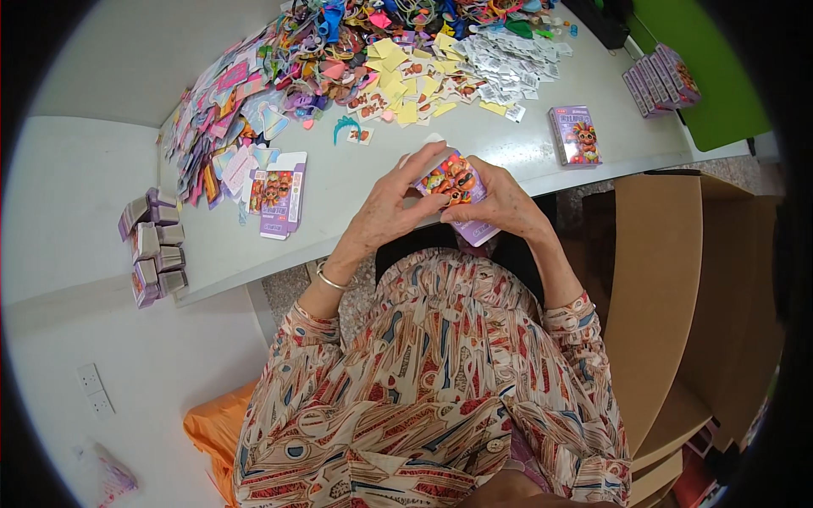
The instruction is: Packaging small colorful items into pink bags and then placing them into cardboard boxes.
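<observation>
Both hands hold one small purple cardboard box point(455, 179) over the table's near edge. Its front has a colourful cartoon print, and a purple flap hangs at its lower end. My left hand point(396, 199) grips the box from the left, thumb across the printed face. From the right, my right hand point(506, 203) closes round its other side. A flattened purple carton point(278, 195) lies on the table to the left of my hands. To the right, a filled-out purple box point(576, 135) rests on the tabletop.
Heaps of printed cards point(224, 127), yellow slips point(392, 80) and small white packets point(508, 68) cover the table's far side. Purple boxes are stacked at far right point(663, 80); bundles of flat cartons point(157, 245) stand at the left edge. A big brown cardboard box point(656, 279) is open at my right.
</observation>
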Demonstrator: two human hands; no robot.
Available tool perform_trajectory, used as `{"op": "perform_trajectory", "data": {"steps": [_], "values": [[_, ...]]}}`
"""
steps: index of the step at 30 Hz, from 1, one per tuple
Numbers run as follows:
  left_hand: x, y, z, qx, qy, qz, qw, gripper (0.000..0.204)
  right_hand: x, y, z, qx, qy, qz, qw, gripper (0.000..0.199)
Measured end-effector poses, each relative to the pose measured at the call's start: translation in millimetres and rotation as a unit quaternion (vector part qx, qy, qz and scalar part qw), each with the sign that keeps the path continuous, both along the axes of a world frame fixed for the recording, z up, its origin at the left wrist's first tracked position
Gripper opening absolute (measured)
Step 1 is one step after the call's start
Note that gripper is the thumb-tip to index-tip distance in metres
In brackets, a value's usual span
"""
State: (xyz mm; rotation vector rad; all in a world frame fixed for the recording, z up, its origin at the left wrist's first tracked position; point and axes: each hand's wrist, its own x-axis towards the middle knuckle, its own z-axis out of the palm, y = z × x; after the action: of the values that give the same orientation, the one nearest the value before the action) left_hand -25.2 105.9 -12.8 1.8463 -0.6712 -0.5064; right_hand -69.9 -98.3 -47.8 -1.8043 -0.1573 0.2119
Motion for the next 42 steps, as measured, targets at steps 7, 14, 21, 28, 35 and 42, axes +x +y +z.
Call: {"op": "perform_trajectory", "data": {"steps": [7, 14, 21, 28, 35, 42], "values": [[-6, -2, -10, 0.047, -0.130, -0.011, 0.990, 0.060, 1, -2, -6, 0.033, -0.001, 0.004, 0.999, 0.059], [-16, -12, -4, 0.043, -0.201, 0.005, 0.979, 0.048, 0, -3, -11, 0.032, 0.015, -0.008, 0.999, 0.060], [-1, -10, 2, -0.148, 0.254, 0.138, 0.946, 0.028, -5, -3, -3, 0.039, 0.025, 0.003, 0.999, 0.063], [-6, -11, -4, -0.101, 0.196, 0.156, 0.963, 0.021, -6, -3, 1, -0.016, 0.030, 0.025, 0.999, 0.067], [-4, -9, -11, -0.075, 0.096, 0.147, 0.982, 0.020, -6, -2, 0, 0.010, 0.000, 0.028, 1.000, 0.064], [-29, -17, 1, 0.083, -0.146, 0.075, 0.983, 0.035, -4, -2, -4, 0.002, 0.019, 0.020, 1.000, 0.061]]}}
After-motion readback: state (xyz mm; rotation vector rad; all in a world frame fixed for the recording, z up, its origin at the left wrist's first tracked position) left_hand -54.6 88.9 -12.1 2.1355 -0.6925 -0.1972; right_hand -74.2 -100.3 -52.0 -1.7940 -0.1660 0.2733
